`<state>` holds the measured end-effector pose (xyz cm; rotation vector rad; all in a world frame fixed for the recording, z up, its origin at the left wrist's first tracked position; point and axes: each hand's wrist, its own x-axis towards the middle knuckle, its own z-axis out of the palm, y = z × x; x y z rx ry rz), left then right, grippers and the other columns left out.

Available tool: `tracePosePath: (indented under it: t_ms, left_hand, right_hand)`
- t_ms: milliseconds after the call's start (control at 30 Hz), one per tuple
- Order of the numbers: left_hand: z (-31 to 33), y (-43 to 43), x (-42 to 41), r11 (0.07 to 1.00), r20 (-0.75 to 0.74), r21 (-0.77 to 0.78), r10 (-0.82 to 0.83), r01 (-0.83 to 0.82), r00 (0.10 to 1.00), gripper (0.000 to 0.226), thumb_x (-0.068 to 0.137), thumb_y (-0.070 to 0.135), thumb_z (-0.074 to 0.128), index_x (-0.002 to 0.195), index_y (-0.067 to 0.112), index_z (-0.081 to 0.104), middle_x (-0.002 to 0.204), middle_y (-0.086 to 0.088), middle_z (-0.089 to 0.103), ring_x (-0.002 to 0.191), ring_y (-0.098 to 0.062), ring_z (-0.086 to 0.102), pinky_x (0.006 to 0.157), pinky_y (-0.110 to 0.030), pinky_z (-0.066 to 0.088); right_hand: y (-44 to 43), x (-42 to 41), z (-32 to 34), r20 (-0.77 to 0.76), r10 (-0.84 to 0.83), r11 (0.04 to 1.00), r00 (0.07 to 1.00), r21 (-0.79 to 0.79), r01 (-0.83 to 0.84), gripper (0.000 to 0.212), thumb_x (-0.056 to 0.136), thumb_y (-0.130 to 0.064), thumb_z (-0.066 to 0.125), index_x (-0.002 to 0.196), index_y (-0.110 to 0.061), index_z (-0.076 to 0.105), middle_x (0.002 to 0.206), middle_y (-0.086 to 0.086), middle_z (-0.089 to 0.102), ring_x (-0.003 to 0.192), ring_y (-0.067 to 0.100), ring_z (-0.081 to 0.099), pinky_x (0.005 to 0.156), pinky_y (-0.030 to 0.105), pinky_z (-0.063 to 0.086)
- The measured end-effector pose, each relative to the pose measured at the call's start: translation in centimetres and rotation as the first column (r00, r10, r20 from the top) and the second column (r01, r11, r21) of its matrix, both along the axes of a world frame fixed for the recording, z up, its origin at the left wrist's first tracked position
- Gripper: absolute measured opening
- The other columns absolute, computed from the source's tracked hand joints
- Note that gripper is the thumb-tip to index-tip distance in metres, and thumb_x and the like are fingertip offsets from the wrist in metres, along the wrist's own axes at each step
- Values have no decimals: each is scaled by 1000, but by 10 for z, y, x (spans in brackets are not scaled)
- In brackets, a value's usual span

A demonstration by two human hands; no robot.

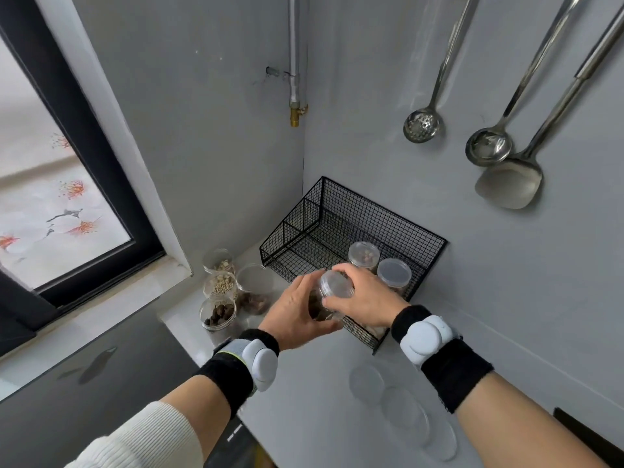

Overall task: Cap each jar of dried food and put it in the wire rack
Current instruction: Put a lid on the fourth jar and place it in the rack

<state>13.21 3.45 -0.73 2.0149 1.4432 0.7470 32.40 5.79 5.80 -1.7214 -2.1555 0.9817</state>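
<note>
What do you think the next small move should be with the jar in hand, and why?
Probably finish twisting the lid tight. The left hand grips the jar, tilted, and the right hand grips the lid on its mouth; whether it is fully seated is unclear. The rack beside it holds two capped jars, so this one likely goes in after.

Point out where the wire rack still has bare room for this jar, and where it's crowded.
Free: in the wire rack, the mesh floor between its dividers and the two capped jars, plus the narrow divider slots at its far end. Crowded: the rack's near end, where those jars stand, and the counter left of it, packed with four open jars.
</note>
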Motion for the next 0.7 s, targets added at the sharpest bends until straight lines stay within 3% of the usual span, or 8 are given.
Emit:
tracePosePath:
  t_ms: [100,233,333,467,700]
  left_hand:
    - [7,30,1,999,-11,-35,-23,23,1000,123,70,74,78,164,25,14,147,6,41,135,-10,42,116,-30,37]
    - [11,91,-8,994,-43,-86,-68,64,997,118,79,73,70,165,27,2,152,1,36,137,-16,40,115,-32,36]
    - [13,120,-12,994,-69,-80,-79,74,994,112,85,61,72,165,28,1,152,-3,36,137,-20,42,108,-27,33]
    - [7,168,-18,990,-84,-109,-101,91,991,107,88,54,71,164,30,0,159,-7,29,143,-25,38,112,-35,37]
    - [-9,197,-19,979,-106,-142,-163,147,981,99,86,41,68,163,29,7,160,-9,28,144,-29,36,107,-34,38]
  right_hand:
    - [25,3,8,-4,-75,996,997,49,75,86,79,-49,79,154,-34,38,152,2,48,135,21,50,110,44,48]
    - [86,0,15,54,-202,963,978,194,188,75,79,-48,85,139,-29,44,137,5,50,116,24,55,95,41,51]
    - [118,0,22,60,-260,931,964,281,234,66,82,-46,86,131,-24,48,135,6,51,111,24,57,91,40,53]
    - [165,-8,15,163,-314,887,935,403,227,60,80,-47,86,122,-20,53,126,8,60,116,29,56,93,40,46]
    - [190,-23,-12,265,-313,908,912,366,205,55,83,-51,83,121,-22,55,121,9,63,112,30,57,91,44,52]
